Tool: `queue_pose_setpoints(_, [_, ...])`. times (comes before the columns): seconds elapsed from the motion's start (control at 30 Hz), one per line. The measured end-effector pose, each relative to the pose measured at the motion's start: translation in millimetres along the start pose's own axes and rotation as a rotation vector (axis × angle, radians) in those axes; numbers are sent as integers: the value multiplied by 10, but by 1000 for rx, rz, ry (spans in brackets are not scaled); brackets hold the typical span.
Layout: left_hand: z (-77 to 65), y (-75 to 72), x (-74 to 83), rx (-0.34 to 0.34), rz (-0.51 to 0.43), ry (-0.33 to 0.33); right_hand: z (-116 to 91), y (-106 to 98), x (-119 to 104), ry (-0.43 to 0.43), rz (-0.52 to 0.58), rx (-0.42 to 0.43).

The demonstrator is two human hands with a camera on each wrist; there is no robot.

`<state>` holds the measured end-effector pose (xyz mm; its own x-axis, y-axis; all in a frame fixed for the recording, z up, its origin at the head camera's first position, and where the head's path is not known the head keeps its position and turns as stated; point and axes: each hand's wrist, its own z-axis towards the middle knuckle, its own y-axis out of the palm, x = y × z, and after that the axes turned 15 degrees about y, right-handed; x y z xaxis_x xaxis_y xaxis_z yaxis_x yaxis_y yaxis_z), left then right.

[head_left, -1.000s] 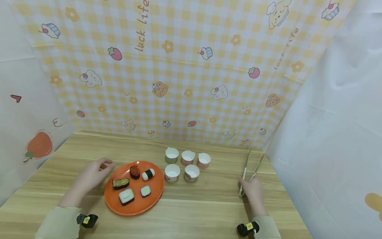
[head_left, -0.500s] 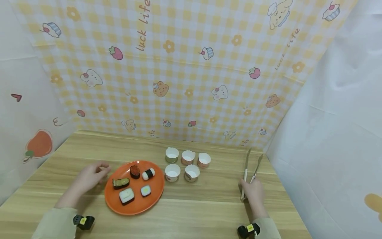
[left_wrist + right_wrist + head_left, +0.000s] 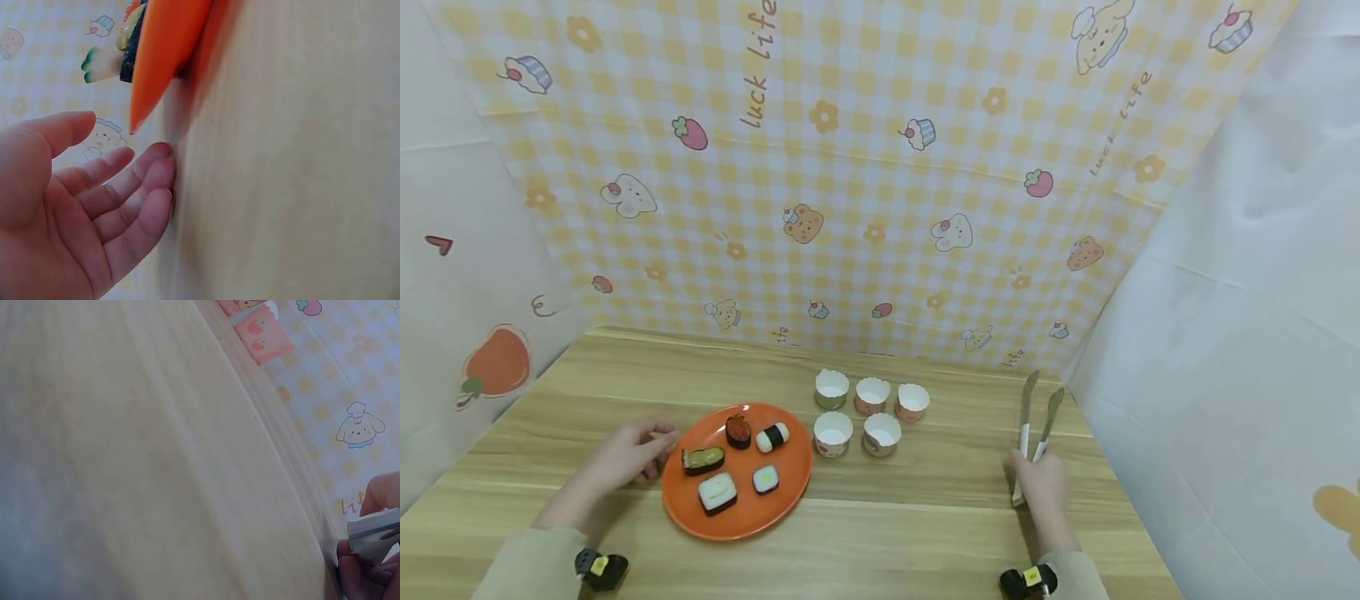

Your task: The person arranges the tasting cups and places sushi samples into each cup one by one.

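My left hand (image 3: 621, 458) is beside the left rim of an orange plate (image 3: 737, 527). In the left wrist view its fingers (image 3: 147, 228) are loosely bent, thumb apart, with nothing held, just off the plate's edge. Several sushi pieces lie on the plate: one with red roe (image 3: 738, 432), a white one with a black band (image 3: 772, 437), one with greenish topping (image 3: 703, 459), a white block (image 3: 717, 492) and a small white roll (image 3: 765, 479). At the right, my right hand (image 3: 1043, 485) grips a pair of tongs (image 3: 1027, 408), their two arms spread apart and pointing away.
Several paper baking cups (image 3: 832, 433) stand in two rows right of the plate. A checked cloth (image 3: 850, 183) hangs behind the wooden table (image 3: 925, 542), and white cloth (image 3: 1247, 375) hangs along the right side.
My left hand has shifted down and slightly left along the plate's rim. My right hand has moved slightly right, and the tongs have turned so that their flat faces show more.
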<state>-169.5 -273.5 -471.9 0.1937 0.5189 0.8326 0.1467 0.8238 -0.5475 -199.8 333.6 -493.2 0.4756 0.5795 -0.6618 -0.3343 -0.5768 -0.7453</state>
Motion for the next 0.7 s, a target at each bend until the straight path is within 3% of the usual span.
queue_pose_setpoints(0.23, [0, 0, -60, 13, -16, -35, -29, -33, 14, -20, 62, -30])
queue_pose_setpoints(0.5, [-13, 11, -121, -29, -179, -60, -14, -71, 53, -32, 61, -66])
queue_pose_setpoints(0.7, [1, -4, -157, -71, -232, -55, -23, -58, 66, -39, 107, -99])
